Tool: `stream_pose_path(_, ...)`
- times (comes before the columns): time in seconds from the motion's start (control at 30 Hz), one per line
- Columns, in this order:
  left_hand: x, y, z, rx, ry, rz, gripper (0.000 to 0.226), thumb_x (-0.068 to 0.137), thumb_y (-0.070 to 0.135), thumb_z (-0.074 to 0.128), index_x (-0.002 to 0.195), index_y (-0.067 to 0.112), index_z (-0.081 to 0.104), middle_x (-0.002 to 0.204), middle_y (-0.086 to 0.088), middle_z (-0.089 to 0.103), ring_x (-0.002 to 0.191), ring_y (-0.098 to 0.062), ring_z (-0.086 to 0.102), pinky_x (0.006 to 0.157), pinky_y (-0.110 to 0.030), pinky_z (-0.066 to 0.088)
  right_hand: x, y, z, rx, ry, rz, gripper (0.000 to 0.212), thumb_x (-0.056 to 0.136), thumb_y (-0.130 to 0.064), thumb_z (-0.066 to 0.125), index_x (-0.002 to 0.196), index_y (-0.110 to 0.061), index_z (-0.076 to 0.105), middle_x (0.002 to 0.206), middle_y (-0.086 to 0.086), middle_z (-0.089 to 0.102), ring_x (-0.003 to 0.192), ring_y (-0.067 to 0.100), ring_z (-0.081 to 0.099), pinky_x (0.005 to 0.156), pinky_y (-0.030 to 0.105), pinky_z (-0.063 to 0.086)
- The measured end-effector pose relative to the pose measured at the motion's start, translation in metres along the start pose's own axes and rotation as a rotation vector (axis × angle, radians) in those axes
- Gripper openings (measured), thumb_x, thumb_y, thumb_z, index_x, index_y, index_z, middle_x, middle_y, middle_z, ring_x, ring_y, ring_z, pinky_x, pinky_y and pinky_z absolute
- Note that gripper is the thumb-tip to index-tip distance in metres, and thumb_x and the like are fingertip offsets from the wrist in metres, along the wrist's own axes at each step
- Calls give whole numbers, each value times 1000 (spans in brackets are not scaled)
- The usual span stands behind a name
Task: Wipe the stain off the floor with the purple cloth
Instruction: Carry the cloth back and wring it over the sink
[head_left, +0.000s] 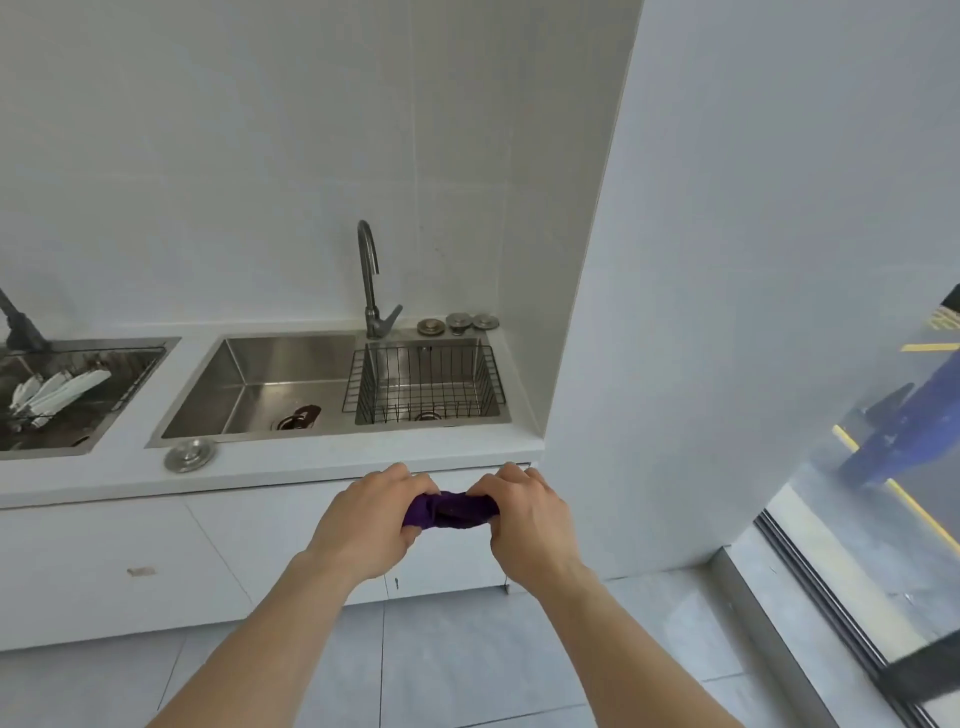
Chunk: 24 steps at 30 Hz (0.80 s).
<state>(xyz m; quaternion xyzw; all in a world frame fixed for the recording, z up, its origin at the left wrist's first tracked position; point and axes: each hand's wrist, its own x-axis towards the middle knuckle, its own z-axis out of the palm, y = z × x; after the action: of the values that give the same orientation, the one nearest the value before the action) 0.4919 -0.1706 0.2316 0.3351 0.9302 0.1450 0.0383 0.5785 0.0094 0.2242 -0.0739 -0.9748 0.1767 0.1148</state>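
Note:
A bunched purple cloth (451, 511) is stretched between both my hands in front of the white cabinet, just below the counter edge. My left hand (371, 519) grips its left end with fingers curled. Around the right end my right hand (524, 514) is closed the same way. Most of the cloth is hidden inside the two fists. Pale grey floor tiles (467, 654) show below my forearms; no stain is visible on them.
A steel double sink (249, 384) with a wire basket (423, 382) and a tap (370, 280) sits in the white counter (311, 465). A second sink with dishes (57, 389) lies left. A white wall (727, 312) and a glass door track (831, 597) stand right.

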Motion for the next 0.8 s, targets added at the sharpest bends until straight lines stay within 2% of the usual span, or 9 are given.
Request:
stream_pose_path(0.2, 30, -19, -46, -2, 101, 29, 37, 87, 24, 65, 116, 46, 56, 104, 15, 54, 97, -16, 57, 75, -32, 46, 50, -25, -22, -19, 89, -38, 52, 80, 6, 57, 114, -33, 66, 104, -7, 61, 96, 23, 52, 65, 30, 40)
stream_pose_path(0.4, 76, -56, -89, 6, 174, 87, 36, 87, 25, 66, 116, 45, 56, 101, 18, 49, 87, -10, 47, 72, -30, 45, 114, -52, -31, -54, 175, -67, 51, 79, 5, 59, 114, -32, 65, 104, -7, 62, 95, 23, 54, 61, 31, 43)
stream_pose_path(0.5, 98, -77, -102, 11, 176, 110, 39, 87, 21, 66, 117, 45, 56, 101, 16, 49, 91, -13, 53, 70, -29, 41, 143, -63, -30, -77, 188, -66, 50, 80, 3, 60, 116, -31, 64, 107, -6, 61, 96, 22, 52, 60, 29, 37)
stream_pose_path(0.8, 162, -124, -102, -1, 187, 124, 43, 86, 22, 69, 121, 43, 56, 110, 12, 56, 101, -16, 58, 76, -28, 43, 213, -64, -1, -94, 191, -59, 50, 79, 3, 64, 117, -29, 65, 107, -3, 62, 94, 24, 53, 61, 30, 38)
